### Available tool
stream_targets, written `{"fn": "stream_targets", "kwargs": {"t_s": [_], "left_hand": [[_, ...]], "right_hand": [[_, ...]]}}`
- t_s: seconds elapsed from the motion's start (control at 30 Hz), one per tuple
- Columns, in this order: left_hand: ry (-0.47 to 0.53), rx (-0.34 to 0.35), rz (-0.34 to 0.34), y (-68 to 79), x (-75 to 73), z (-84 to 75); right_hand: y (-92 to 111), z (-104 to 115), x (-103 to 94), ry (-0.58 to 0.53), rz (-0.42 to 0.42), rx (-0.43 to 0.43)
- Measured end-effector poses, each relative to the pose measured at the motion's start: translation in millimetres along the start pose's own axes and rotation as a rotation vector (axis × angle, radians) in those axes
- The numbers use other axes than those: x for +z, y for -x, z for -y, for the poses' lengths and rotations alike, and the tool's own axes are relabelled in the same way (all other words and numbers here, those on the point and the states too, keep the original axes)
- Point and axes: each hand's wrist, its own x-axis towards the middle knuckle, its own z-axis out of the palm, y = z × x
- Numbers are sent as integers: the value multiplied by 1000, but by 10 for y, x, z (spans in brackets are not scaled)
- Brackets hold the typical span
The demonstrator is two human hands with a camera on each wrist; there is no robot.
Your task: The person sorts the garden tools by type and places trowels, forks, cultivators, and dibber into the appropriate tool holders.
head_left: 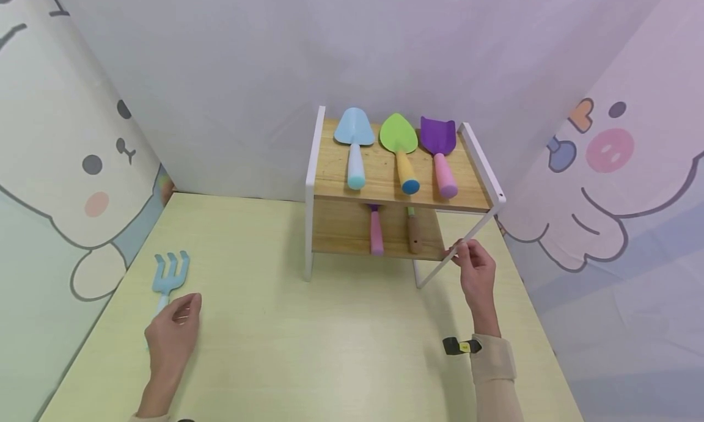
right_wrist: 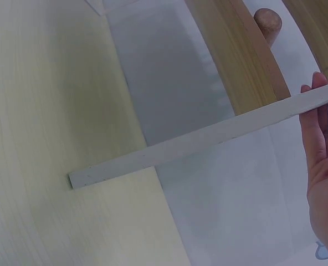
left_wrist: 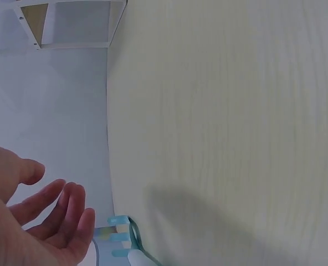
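My right hand (head_left: 477,272) grips the slanting white right leg (right_wrist: 208,136) of a two-tier wooden rack (head_left: 352,196), fingertips behind the bar. On the top board lie a light blue trowel (head_left: 354,129), a green trowel (head_left: 398,134) with a yellow handle, and a purple shovel (head_left: 438,136) with a pink handle. Partly hidden below are a pink handle (head_left: 376,232) and a brown handle (head_left: 414,234). My left hand (head_left: 173,333), fingers loosely curled and holding nothing, overlaps the handle of a light blue hand rake (head_left: 170,278) in the head view.
The rack stands near the back of a pale wood-grain table (head_left: 330,349), before a plain grey backdrop (head_left: 220,92). Cartoon-printed side panels (head_left: 616,184) border the table left and right. A small black strap (head_left: 461,347) shows at the right sleeve.
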Motion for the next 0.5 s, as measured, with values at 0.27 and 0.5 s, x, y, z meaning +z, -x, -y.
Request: {"fn": "stream_targets", "kwargs": {"t_s": [0.27, 0.5], "left_hand": [[-45, -11, -34, -59, -43, 167], [-102, -98, -49, -111, -122, 240]], "right_hand": [[6, 0, -5, 29, -4, 4], [-1, 6, 6, -21, 4, -3]]}}
